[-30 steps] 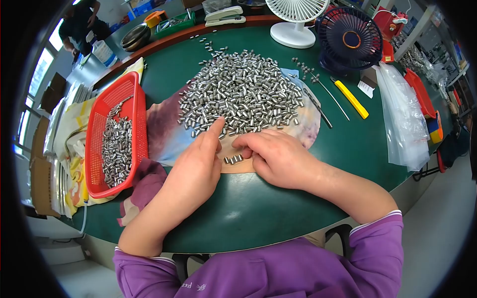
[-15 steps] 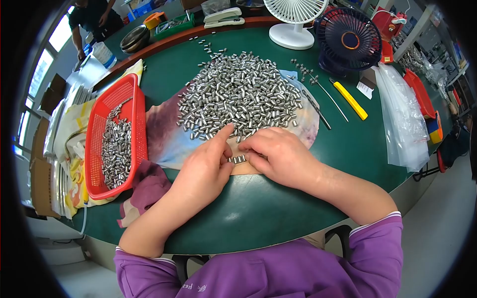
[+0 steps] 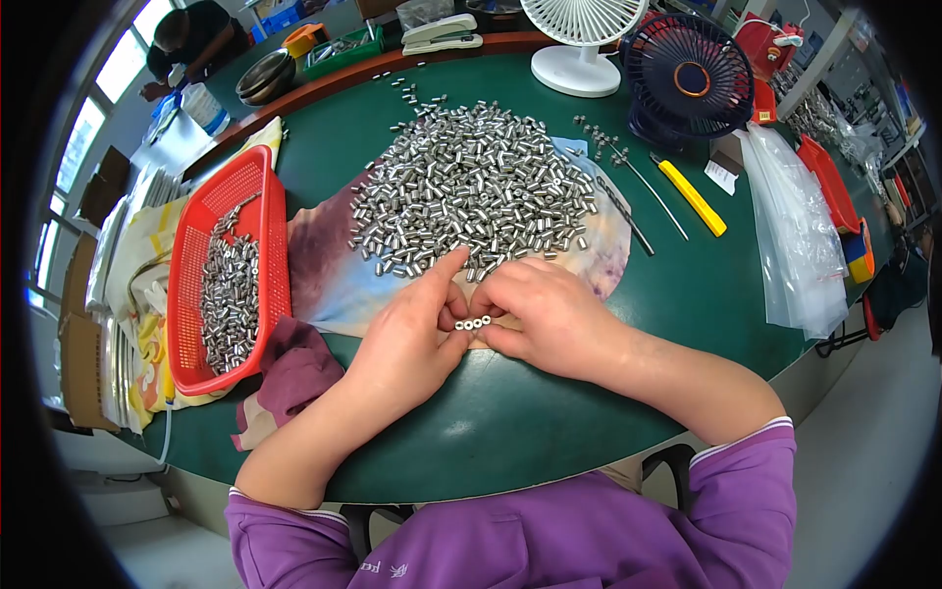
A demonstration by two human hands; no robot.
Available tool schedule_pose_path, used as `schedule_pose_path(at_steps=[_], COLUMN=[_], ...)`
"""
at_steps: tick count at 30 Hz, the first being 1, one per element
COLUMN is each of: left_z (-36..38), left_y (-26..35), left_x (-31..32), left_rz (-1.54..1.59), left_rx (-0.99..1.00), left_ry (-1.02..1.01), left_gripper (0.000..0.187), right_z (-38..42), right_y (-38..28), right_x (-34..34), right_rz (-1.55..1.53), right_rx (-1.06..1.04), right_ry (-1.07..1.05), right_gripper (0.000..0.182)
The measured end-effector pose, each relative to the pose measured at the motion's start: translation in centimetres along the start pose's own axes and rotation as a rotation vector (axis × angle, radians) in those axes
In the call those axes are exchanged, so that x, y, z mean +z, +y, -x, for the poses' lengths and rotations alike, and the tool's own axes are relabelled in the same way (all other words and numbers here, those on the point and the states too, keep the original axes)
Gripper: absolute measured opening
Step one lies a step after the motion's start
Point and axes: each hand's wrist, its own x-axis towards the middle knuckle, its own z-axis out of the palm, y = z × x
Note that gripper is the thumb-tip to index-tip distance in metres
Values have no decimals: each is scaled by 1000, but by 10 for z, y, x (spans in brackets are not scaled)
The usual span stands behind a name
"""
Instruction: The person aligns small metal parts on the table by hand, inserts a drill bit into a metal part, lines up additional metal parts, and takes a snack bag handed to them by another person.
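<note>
A short row of several small metal cylinders point(image 3: 473, 323) is pinched between my two hands, with their round ends facing me. My left hand point(image 3: 417, 319) closes on the row's left end, its index finger pointing toward the pile. At the right end, the thumb and fingers of my right hand point(image 3: 535, 306) press on the row. Just beyond my fingers, a large pile of metal cylinders point(image 3: 471, 182) lies on a multicoloured cloth point(image 3: 329, 260). More cylinders point(image 3: 231, 294) fill part of a red basket point(image 3: 278, 240) at the left.
On the green table point(image 3: 471, 422), a yellow cutter point(image 3: 693, 199) and thin metal rods point(image 3: 628, 216) lie right of the pile. Behind stand a white fan point(image 3: 576, 71) and a dark fan point(image 3: 690, 79). Plastic bags point(image 3: 797, 240) lie at right. Another person point(image 3: 201, 39) leans at back left.
The row of cylinders has turned so that its round ends face me, and it sits slightly lower between my fingers. The person at back left has bent forward.
</note>
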Motion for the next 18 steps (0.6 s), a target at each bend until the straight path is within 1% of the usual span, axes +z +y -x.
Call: schedule_pose_path(at_steps=[1,4,10,18], left_z=[0,1,1,2], left_y=[-1,1,4,3], left_x=[0,0,-2,-2], left_rz=[-11,-43,-58,-54], left_rx=[11,7,-30,-29], left_ry=[-2,-4,-29,-30], left_gripper=[78,79,78,77], right_z=[0,1,2,1], right_y=[0,-2,-1,-2], right_x=[0,-3,-5,-8], right_rz=[-1,8,12,35], right_rx=[0,34,29,37], right_ry=[-1,-5,-7,-26], right_gripper=[21,20,19,18])
